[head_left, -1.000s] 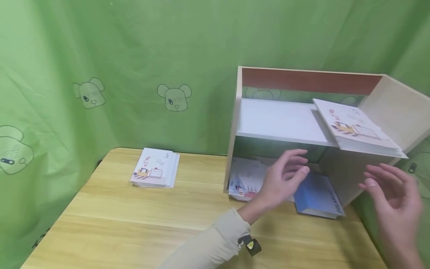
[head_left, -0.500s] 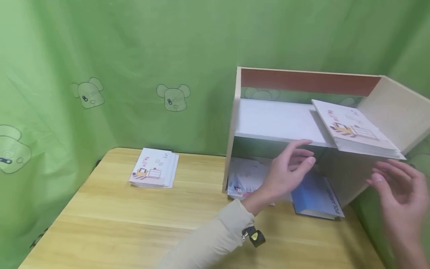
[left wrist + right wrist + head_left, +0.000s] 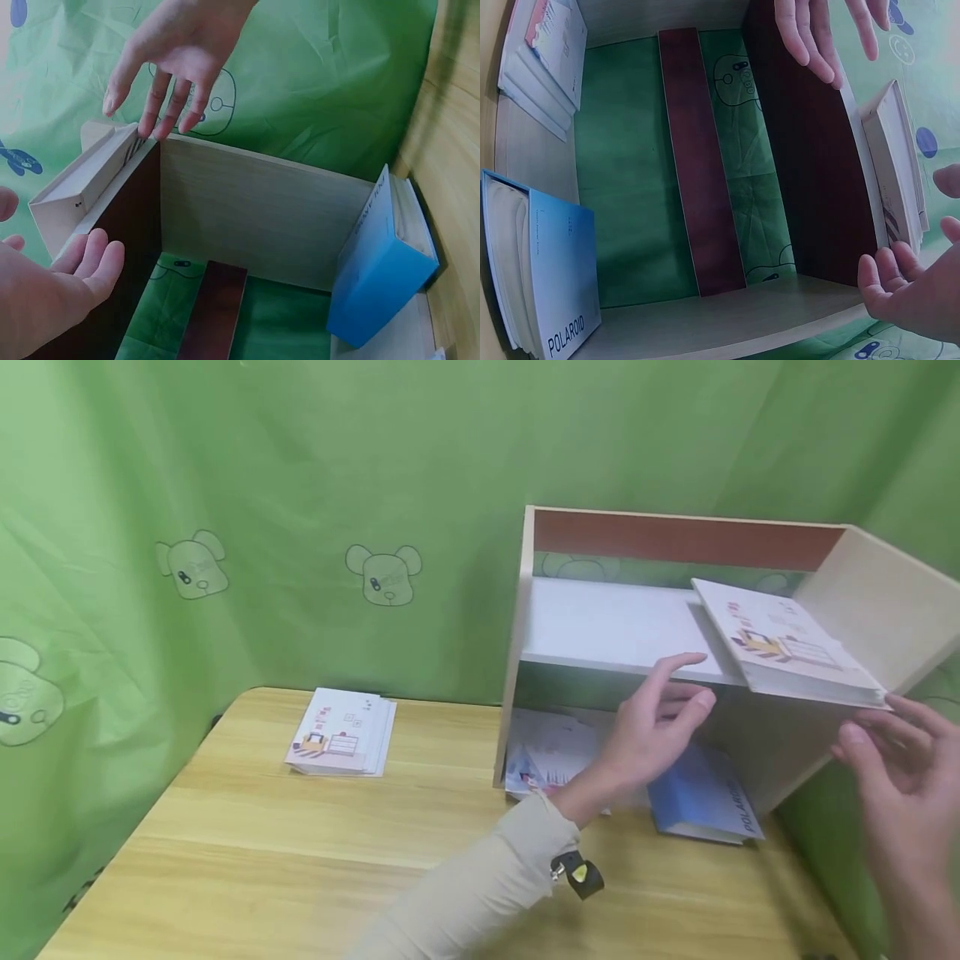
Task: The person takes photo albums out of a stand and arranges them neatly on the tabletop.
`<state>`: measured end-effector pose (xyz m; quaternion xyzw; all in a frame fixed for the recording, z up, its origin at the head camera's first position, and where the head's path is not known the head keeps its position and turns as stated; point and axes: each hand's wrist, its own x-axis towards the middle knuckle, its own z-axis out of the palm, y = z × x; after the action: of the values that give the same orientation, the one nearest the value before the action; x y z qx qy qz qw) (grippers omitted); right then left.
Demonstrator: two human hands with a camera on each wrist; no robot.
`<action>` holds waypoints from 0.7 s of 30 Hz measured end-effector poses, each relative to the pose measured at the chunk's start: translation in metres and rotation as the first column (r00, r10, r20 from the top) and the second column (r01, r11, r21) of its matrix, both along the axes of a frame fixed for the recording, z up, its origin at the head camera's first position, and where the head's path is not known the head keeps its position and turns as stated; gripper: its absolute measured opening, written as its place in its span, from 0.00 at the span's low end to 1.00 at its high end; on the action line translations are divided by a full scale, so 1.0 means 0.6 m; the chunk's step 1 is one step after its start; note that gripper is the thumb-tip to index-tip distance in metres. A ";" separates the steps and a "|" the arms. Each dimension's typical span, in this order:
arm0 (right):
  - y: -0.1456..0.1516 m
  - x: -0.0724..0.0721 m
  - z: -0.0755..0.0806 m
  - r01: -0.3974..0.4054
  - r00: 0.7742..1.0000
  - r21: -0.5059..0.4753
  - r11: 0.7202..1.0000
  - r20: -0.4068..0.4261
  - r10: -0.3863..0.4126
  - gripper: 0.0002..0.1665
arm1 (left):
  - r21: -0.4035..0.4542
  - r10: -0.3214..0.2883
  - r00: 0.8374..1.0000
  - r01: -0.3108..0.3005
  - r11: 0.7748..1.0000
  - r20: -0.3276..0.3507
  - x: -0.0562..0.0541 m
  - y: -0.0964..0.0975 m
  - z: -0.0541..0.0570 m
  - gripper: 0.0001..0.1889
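Note:
White books with a yellow vehicle printed on the cover (image 3: 787,639) lie stacked on the upper shelf, their front edge jutting past it. My right hand (image 3: 907,777) is at their front right corner, fingertips right at the edge and loosely bent. In front of the shelf's lip hovers my left hand (image 3: 660,722), thumb and fingers apart with nothing between them. The right wrist view has the right fingertips (image 3: 889,262) close to the books' end (image 3: 896,172). Seen from the left wrist, both hands flank this stack (image 3: 82,180).
A two-tier wooden shelf (image 3: 513,635) stands on the wooden table (image 3: 300,852). Its lower level holds a blue POLAROID book (image 3: 701,797) at right and white printed books (image 3: 551,743) at left. Another small stack of white books (image 3: 337,731) lies left of it. Green curtain (image 3: 300,485) hangs behind.
My left hand has moved right and up toward the upper shelf's lip. The right hand has risen so its fingertips now meet the corner of the book stack. The books stay put.

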<state>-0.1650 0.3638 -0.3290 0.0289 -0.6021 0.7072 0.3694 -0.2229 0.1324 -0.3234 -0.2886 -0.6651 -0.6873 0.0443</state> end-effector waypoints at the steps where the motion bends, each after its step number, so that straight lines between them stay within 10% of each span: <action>1: -0.001 -0.002 0.001 -0.007 1.000 -0.016 1.000 -0.020 0.006 0.31 | -0.004 0.000 1.000 0.000 1.000 0.002 -0.001 0.001 0.003 0.24; 21: 0.013 -0.025 0.019 0.063 0.997 -0.140 0.988 0.063 -0.055 0.26 | 0.000 -0.021 0.995 0.021 1.000 0.098 -0.004 0.031 0.042 0.23</action>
<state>-0.1800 0.3716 -0.3177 -0.0361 -0.5613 0.7376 0.3736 -0.2252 0.1507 -0.2984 -0.2615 -0.6639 -0.7006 0.0041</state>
